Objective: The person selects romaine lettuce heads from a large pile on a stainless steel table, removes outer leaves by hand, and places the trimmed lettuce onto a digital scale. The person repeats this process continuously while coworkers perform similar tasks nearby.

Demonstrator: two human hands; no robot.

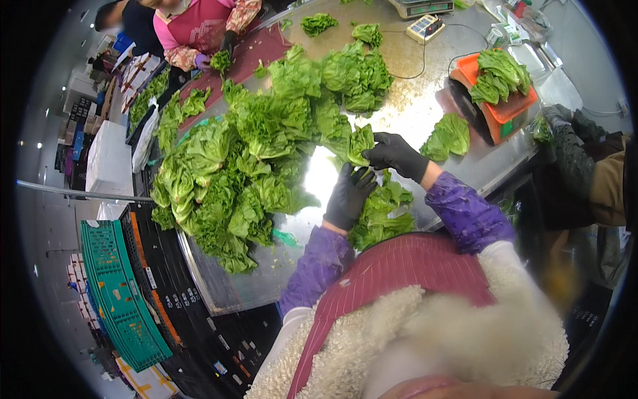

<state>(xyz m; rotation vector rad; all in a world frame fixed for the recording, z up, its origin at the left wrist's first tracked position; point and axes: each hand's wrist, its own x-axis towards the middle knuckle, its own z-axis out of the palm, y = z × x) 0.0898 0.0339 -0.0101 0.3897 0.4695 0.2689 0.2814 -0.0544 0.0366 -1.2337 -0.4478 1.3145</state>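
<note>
A small green lettuce head [361, 145] is held upright over the steel table [319, 174]. My right hand [398, 155], in a black glove, grips it from the right with thumb and fingers. Just below its base is my left hand [349, 197], also black-gloved, with the fingers pointing up; whether it grips the lettuce cannot be told. Loose lettuce leaves [384, 219] lie between my forearms, against my maroon apron [408, 264]. To the left spreads a large heap of lettuce heads [249, 164]. One more lettuce piece [447, 137] lies right of my right hand.
An orange-topped weighing scale [516, 112] carries lettuce leaves [501, 77] at the right. Another scale [423, 7] stands at the back, near a corded device [425, 29]. Across the table, a co-worker's gloved hands [214, 55] hold greens. Green crates [122, 294] stand left.
</note>
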